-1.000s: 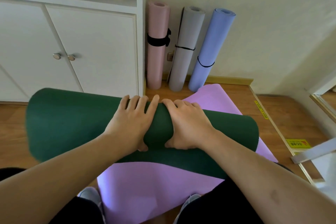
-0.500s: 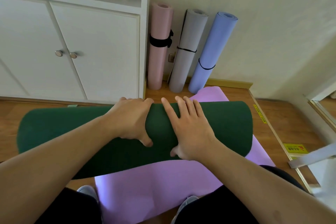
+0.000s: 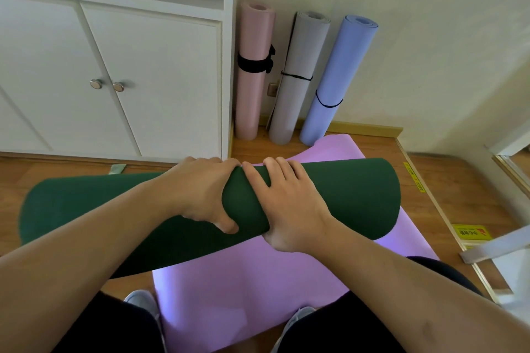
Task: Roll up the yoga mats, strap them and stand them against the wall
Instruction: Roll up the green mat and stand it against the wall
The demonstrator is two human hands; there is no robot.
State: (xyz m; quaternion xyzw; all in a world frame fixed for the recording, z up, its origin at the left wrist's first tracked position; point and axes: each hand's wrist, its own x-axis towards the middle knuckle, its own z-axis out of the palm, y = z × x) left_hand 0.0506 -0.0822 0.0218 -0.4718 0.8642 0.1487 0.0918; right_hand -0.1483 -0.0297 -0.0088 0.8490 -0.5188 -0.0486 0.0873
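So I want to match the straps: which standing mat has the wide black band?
The pink mat, leftmost beside the white cabinet. Its wide black band contrasts with the thin black cords on the grey mat and blue mat.

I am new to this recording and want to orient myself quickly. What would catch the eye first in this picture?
First, the dark green yoga mat, a thick roll lying across the middle, with the left hand and right hand both gripping it. Beneath it lies a flat lilac yoga mat on the wooden floor. Behind, a pink mat, a grey mat and a blue mat, each rolled and strapped, stand against the wall.
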